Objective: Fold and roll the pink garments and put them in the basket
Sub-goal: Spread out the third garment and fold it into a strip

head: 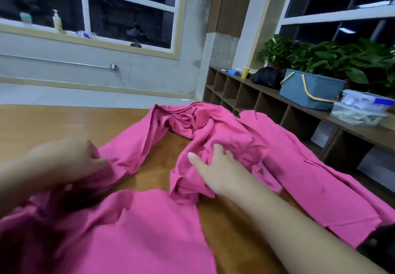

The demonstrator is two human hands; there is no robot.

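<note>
Grip, left hand [64, 162]: curled round a bunch of pink cloth [149, 226] at 9 o'clock, thumb pinching the fabric; blurred, so finger detail unclear
Grip, right hand [215, 167]: fingers spread and nearly straight, pressing flat on a rumpled heap of cloth at centre; holding nothing
Garments: crumpled and unfolded across the table [64, 120], from 12 o'clock down to 6; count not clear, since the pieces overlap
Flat piece [316, 179]: lying smoother at 3 to 4 o'clock, just beside the right forearm, its far edge hanging off the table
Key relation: heap lying directly under the right palm, a band of cloth running from 12 o'clock diagonally down to the left grip; long axis roughly 1 to 8 o'clock; left hand at the near end of that band, right hand nearer the bulk
Basket [310, 90]: blue with yellow handles, on the shelf [267, 94] at 2 o'clock, well apart from the table; right hand nearer to it
Stage, judged: early, still spreading out; no fold or roll visible, nothing seen in the basket
Next move, judged: pull along the band with the left while the right pins the heap, to flatten one piece
Risk: dragging a second overlapping piece along
</note>
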